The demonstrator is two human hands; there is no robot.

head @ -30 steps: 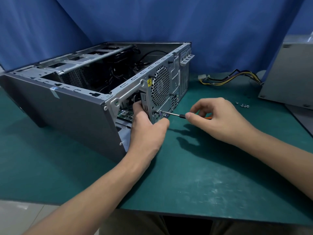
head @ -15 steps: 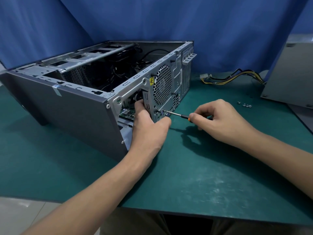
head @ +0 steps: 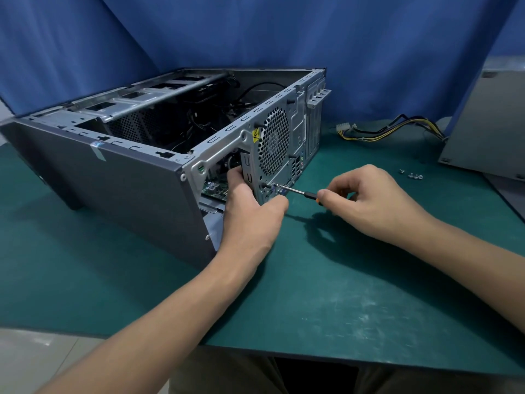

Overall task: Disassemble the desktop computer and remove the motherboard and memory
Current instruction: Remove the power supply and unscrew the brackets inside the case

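An open grey desktop case (head: pixel 119 177) lies on its side on the green table, its rear panel with a round fan grille (head: pixel 273 140) facing me. A strip of green motherboard (head: pixel 213 190) shows through a rear opening. My left hand (head: pixel 250 206) grips the edge of the rear panel, fingers inside the opening and thumb outside. My right hand (head: pixel 369 200) pinches the handle of a small black-and-orange screwdriver (head: pixel 301 192). Its tip sits on a screw low on the rear panel. No memory stick is visible.
Loose screws (head: pixel 412 174) lie on the green mat (head: pixel 341 294) to the right. A bundle of yellow and black power cables (head: pixel 392 129) lies behind them. A grey metal side panel (head: pixel 488 120) leans at the right edge. A blue curtain hangs behind.
The screwdriver and my right hand have stayed at the screw with small turning shifts. My left hand keeps its grip on the rear panel. The view has shifted slightly.
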